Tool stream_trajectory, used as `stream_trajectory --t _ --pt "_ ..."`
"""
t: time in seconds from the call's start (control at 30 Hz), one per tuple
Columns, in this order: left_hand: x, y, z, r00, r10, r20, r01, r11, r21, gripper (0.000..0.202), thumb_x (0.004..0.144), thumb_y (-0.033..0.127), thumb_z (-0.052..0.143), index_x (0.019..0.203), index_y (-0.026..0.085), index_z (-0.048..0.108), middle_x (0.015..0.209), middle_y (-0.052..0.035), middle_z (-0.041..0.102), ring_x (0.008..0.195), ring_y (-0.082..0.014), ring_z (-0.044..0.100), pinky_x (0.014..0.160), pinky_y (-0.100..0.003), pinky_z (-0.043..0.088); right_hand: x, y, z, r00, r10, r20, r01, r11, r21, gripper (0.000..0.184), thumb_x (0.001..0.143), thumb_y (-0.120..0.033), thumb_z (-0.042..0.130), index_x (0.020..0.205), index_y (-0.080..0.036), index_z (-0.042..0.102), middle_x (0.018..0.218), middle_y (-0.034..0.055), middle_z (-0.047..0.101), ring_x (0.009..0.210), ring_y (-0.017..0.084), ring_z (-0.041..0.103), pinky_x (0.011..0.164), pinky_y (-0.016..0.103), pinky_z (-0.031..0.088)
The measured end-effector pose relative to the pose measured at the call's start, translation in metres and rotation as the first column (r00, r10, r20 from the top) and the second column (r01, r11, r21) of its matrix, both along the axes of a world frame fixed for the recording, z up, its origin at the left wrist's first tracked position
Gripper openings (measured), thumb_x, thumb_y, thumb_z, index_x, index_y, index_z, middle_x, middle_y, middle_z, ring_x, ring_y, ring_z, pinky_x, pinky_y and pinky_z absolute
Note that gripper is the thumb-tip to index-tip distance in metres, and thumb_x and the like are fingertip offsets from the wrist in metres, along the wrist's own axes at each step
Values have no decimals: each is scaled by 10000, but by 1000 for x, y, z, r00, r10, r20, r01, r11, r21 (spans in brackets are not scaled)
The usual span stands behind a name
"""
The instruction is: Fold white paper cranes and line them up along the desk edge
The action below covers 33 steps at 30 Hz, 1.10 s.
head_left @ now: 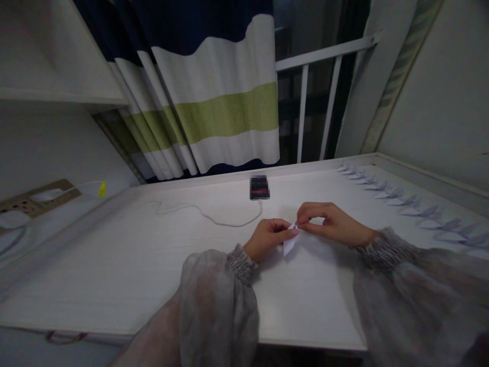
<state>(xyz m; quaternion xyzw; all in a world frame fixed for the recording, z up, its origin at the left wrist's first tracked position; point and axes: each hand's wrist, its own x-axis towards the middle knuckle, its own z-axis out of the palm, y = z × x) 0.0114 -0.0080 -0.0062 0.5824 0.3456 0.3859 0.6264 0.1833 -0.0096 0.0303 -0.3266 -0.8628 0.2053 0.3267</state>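
A small folded piece of white paper (289,243) is held just above the white desk (133,265), between both hands. My left hand (267,238), with a ring on one finger, pinches the paper's left side. My right hand (330,223) pinches its top edge with curled fingers. Both wrists rest on or near the desk, in sheer grey sleeves. The lower tip of the paper points down toward the desk.
A row of several folded white paper figures (401,201) runs along the desk's right edge. A phone (260,187) lies at the back with a white cable (206,214) trailing left. A striped curtain (214,102), a white railing and a wall socket board (34,201) stand behind.
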Motion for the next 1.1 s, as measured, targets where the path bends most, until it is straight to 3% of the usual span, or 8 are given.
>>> stream_trajectory --t 0.23,0.6,0.83,1.1 --pt "0 -1 4 999 28 41 -27 999 -32 281 546 343 692 666 99 622 531 27 519 460 -32 385 470 -196 248 0 -4 -2 997 -57 48 38 942 335 104 750 -171 488 755 -166 593 739 51 568 644 124 521 610 266 427" --pt "1 -2 5 997 63 41 -62 998 -30 260 540 326 697 634 99 610 531 30 515 469 -34 387 486 -200 262 0 -5 -1 988 -105 116 41 890 453 102 757 -176 476 745 -178 577 727 48 579 661 141 513 617 289 418" --pt "3 -1 5 989 58 137 -44 994 -101 260 540 325 701 637 108 596 552 27 529 492 -43 431 531 -204 316 -4 -6 -5 992 -115 43 71 826 560 109 761 -162 480 729 -181 582 717 52 594 662 144 521 596 281 428" --pt "6 -4 8 975 81 208 -67 995 -71 256 549 306 700 677 108 601 586 16 554 524 -49 460 556 -200 348 -5 -6 -15 982 -187 0 138 728 672 148 794 -193 467 754 -182 609 745 58 621 665 138 554 575 263 457"
